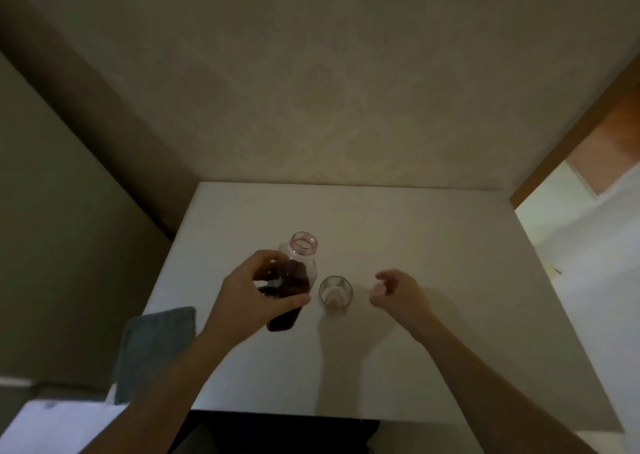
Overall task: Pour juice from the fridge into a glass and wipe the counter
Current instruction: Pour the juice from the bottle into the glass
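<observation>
- We hold the bottle (294, 280) in our left hand (254, 292); the fingers wrap around its middle.
- The bottle has no cap on, and dark juice fills its lower part.
- The glass (335, 290) stands on the white surface (433, 315), just beside the bottle. It looks empty.
- Our right hand (398, 292) hangs near the glass with fingers curled. It may be pinching something small and pale, maybe the cap; we cannot tell.
- We think we are about to pour. Next we must tip the bottle mouth over the glass, slowly.
- A gray cloth (156, 346) waits at the left edge for wiping.
</observation>
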